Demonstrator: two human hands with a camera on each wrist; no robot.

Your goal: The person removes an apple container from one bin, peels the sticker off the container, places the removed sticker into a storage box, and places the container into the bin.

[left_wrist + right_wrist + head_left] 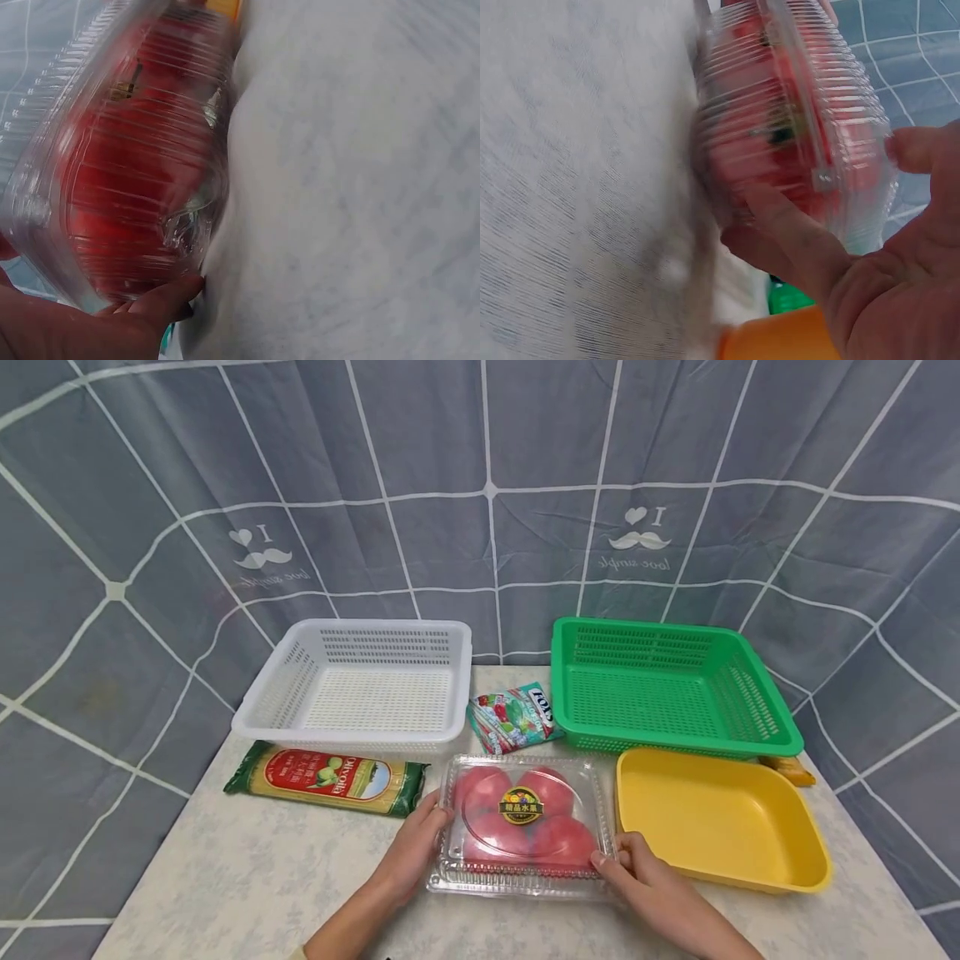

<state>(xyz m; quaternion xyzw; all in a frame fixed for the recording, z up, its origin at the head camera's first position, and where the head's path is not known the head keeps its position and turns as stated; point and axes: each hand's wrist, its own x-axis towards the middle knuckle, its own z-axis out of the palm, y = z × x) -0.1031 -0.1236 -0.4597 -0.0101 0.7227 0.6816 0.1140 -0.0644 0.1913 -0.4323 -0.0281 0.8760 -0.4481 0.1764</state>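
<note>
A clear plastic fruit box [528, 827] with a closed lid and a dark label holds several red round fruits, whose exact kind I cannot tell through the plastic. My left hand [411, 852] grips its left side, and in the left wrist view that hand's fingers [169, 300] reach under the box's lower edge. At the right front corner my right hand [648, 881] holds the box, thumb on the lid. From the right wrist, the index finger [795, 232] lies against the ribbed side. The box appears on or just above the table; the gap underneath is unclear.
Behind stand a white basket [243, 718] and a green basket [675, 739]. Between them lies a candy bag [513, 718]. A spaghetti pack [330, 779] is at left, a yellow tray [720, 818] at right. A small orange-yellow packet [791, 770] shows behind the tray.
</note>
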